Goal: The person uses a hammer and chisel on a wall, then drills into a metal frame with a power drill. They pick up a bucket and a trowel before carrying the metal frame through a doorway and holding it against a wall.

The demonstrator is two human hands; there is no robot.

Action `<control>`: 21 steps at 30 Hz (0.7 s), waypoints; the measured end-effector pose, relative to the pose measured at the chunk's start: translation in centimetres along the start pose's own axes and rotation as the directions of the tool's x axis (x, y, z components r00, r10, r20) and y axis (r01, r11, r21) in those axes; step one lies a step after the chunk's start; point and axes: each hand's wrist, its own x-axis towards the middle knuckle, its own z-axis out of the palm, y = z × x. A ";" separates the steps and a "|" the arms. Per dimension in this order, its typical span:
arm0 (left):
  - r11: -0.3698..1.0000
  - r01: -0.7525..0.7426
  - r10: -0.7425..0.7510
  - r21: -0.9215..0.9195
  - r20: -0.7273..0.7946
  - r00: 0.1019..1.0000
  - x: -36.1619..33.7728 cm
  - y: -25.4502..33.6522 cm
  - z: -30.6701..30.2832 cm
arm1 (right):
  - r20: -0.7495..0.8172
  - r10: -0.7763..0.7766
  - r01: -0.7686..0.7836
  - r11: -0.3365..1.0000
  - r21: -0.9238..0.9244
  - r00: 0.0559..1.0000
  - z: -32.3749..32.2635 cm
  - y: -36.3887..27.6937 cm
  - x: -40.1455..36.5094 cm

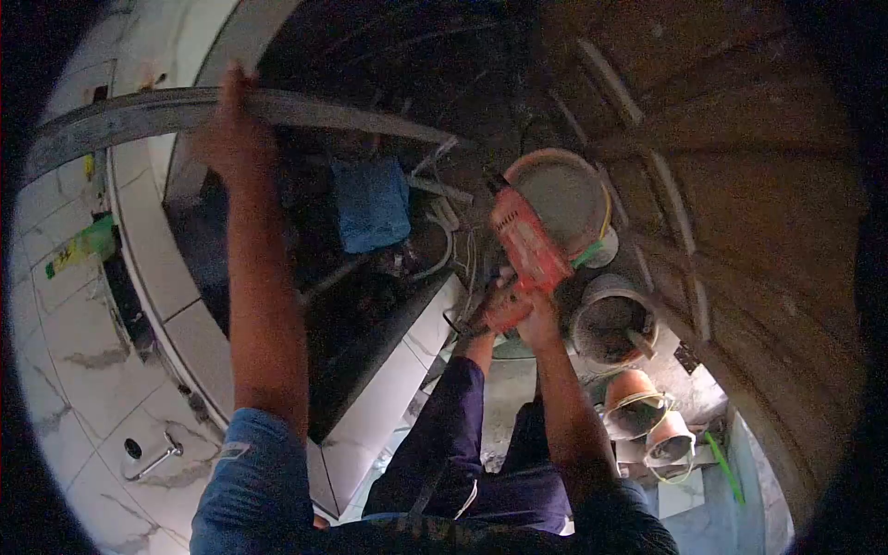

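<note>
A red power drill (529,242) is gripped in my right hand (535,316), its dark chuck pointing up and to the left. My fingers wrap its handle, over my legs. My left arm is stretched forward, and my left hand (236,139), smeared by motion, overlaps a long grey bar (342,115). One finger or thumb sticks up past the bar's far edge; how the other fingers sit cannot be made out. The bar runs from the tiled wall at left to the dark middle of the view.
A blue bag (370,203) lies in the dark space under the bar. A wide round tub (599,171) stands beyond the drill, with a bucket (585,324) and two smaller orange buckets (633,388) nearer. White tiled ledges (398,379) edge the left side; a tap (166,453) is on the tiles.
</note>
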 end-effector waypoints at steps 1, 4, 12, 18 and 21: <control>0.995 0.069 -0.073 -0.072 -0.062 0.995 0.5 0.0 0.2 | 0.056 -0.131 0.142 0.939 -0.314 0.990 -1.6 3.0 2.1; 0.237 0.338 -0.497 -0.911 0.185 0.848 1.7 0.6 -0.3 | -0.092 0.233 -0.149 0.832 0.535 0.968 2.0 3.6 5.9; 0.989 0.030 -0.025 0.142 -0.031 0.999 2.1 -3.3 -1.2 | 0.020 0.207 -0.179 0.788 0.589 0.978 0.3 9.1 13.8; 0.880 -0.082 0.128 0.468 -0.066 0.990 2.5 -3.3 -1.4 | 0.068 0.172 -0.180 0.801 0.571 0.983 2.0 7.3 15.4; 0.755 -0.105 0.171 0.648 -0.040 0.985 3.5 -4.9 -0.8 | 0.109 0.178 -0.208 0.792 0.573 0.978 2.2 6.7 16.0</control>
